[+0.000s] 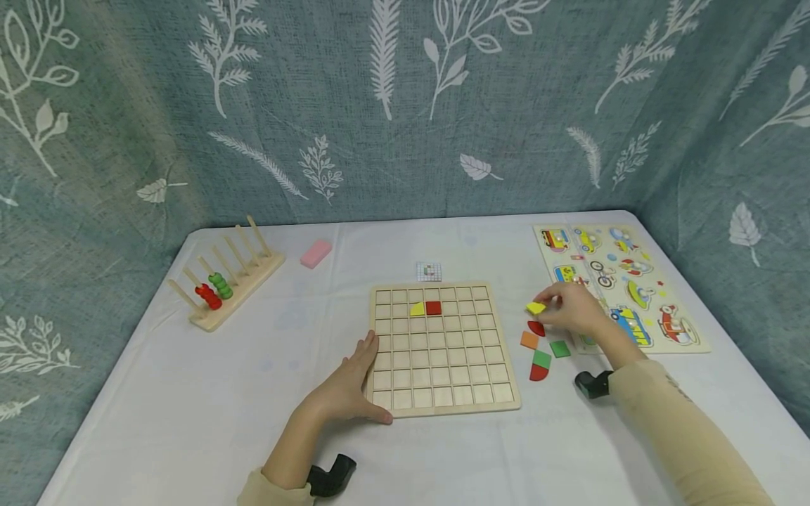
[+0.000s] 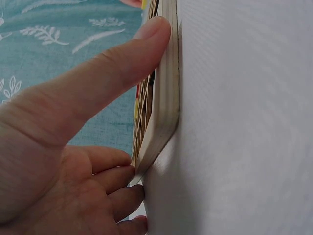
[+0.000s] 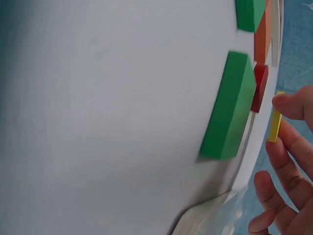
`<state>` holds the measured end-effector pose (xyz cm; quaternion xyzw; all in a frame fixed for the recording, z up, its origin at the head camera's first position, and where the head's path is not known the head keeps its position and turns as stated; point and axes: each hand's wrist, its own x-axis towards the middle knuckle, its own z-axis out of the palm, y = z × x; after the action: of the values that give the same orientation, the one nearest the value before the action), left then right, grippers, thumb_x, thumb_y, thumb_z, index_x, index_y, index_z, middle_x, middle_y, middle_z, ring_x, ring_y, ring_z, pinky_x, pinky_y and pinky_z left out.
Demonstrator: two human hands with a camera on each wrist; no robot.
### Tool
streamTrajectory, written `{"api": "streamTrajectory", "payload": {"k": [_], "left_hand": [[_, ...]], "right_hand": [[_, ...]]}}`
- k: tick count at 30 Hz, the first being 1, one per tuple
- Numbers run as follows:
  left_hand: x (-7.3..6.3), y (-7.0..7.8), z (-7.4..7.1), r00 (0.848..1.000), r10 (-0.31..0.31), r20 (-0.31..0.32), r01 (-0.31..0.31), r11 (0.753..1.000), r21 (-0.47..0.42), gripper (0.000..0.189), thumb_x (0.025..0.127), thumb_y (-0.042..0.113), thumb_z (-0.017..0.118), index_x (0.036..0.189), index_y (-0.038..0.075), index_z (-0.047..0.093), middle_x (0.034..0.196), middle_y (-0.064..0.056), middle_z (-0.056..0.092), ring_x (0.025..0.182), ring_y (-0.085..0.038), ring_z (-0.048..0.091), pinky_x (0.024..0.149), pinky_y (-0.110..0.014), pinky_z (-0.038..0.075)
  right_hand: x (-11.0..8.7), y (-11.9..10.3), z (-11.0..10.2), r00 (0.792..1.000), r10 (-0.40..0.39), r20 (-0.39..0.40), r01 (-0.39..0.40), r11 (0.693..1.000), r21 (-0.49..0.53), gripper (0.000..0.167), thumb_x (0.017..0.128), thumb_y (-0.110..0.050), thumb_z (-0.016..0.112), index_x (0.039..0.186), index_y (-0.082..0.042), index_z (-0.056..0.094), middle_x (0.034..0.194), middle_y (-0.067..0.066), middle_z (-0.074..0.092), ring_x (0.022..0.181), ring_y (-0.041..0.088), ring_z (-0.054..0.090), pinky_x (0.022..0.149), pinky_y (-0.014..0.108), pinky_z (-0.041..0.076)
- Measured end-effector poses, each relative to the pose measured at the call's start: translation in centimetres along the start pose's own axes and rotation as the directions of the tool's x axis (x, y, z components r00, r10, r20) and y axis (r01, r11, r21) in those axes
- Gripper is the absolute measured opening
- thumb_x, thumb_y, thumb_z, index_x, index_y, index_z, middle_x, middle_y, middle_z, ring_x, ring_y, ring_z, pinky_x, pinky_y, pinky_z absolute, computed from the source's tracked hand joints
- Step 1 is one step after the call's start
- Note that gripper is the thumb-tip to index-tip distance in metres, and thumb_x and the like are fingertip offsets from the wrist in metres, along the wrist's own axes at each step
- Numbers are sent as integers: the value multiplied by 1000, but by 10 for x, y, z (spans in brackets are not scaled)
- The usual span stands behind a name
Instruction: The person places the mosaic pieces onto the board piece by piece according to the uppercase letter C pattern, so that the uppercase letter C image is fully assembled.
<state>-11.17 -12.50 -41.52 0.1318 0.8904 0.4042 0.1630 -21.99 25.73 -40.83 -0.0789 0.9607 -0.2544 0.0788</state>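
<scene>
My right hand pinches a small yellow tile between thumb and fingertips, right of the wooden grid board; the right wrist view shows the tile edge-on. My left hand rests at the board's front left corner, its fingers along the left edge and the thumb against the front edge. In the board's upper rows lie a yellow quarter-round tile and a red square tile. Below my right hand lie a red tile, an orange tile and a green tile.
Nearer the front, another green tile touches a red quarter-round tile. A vehicle picture board lies at the right, partly under my right hand. Behind the grid sits a small pattern card. A peg rack and pink block stand left.
</scene>
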Motion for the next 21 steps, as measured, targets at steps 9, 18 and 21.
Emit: {"api": "streamTrajectory", "payload": {"k": [9, 18, 21], "left_hand": [[2, 1, 0, 1000, -2, -7, 2, 1000, 6, 127, 46, 24, 91, 142, -8, 14, 150, -20, 6, 137, -34, 4, 109, -53, 8], [1, -1, 2, 1000, -4, -7, 4, 1000, 9, 128, 45, 26, 91, 142, -8, 15, 150, -21, 6, 137, -35, 4, 108, -54, 8], [1, -2, 2, 1000, -6, -14, 7, 1000, 12, 128, 44, 26, 91, 142, -8, 15, 150, -20, 6, 137, -35, 4, 108, -54, 8]], "right_hand": [[1, -11, 3, 999, -26, -34, 26, 1000, -9, 29, 72, -20, 74, 98, -7, 69, 87, 5, 59, 74, 21, 46, 57, 30, 37], [1, -24, 13, 997, -67, -24, 67, 998, 4, 27, 72, -21, 75, 95, -8, 70, 82, 2, 59, 68, 18, 46, 53, 28, 38], [3, -28, 16, 997, -80, -16, 81, 997, 12, 27, 72, -22, 75, 95, -9, 70, 82, 1, 59, 65, 17, 46, 50, 27, 39]]}}
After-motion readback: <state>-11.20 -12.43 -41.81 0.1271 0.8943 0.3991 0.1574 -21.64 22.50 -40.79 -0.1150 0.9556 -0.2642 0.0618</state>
